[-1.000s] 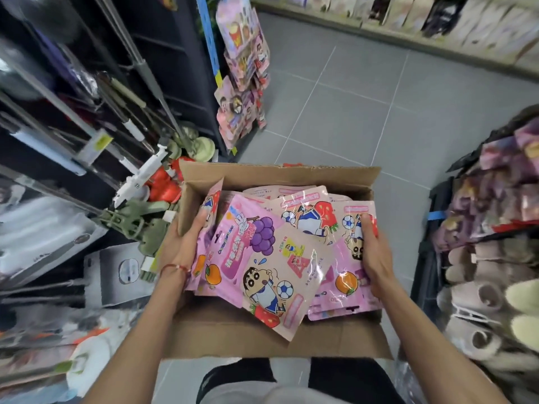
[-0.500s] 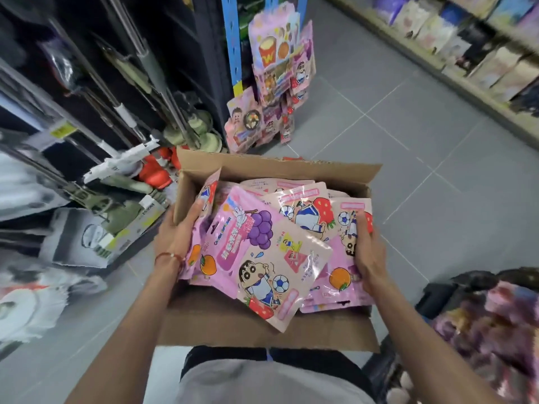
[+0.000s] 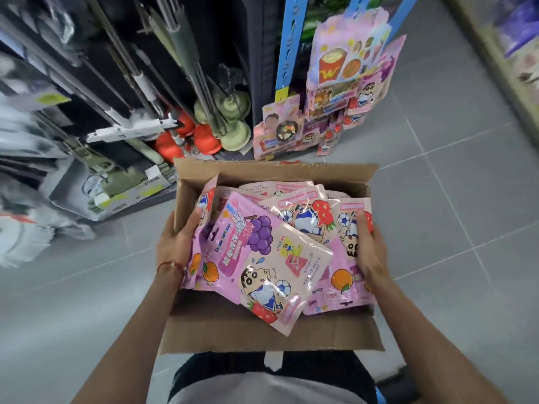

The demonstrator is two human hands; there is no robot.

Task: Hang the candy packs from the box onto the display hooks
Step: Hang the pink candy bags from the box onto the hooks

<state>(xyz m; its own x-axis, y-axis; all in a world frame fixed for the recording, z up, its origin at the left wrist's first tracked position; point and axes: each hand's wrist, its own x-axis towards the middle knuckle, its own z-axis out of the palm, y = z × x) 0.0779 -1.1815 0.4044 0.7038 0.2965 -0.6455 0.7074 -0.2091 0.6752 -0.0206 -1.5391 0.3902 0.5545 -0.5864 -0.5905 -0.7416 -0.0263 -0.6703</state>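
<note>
Left grip [image 3: 175, 240] and right grip [image 3: 369, 252] clasping box [image 3: 233, 333] sides, candy packs [image 3: 271, 258] heaped inside

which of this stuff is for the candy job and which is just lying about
For the job: cardboard box, held at its sides by the left hand and right hand; candy packs inside it; blue display strips with hung packs.
Just there: red plungers, green plungers, metal poles, printed carton on the floor.

Open grey floor [image 3: 437, 176] lies right of the cardboard box [image 3: 262, 333]. Ahead, hanging candy packs [image 3: 344, 83] crowd the display front; left of them, mop poles [image 3: 180, 45] and red plungers [image 3: 204, 138] stand near the box's far corner.
</note>
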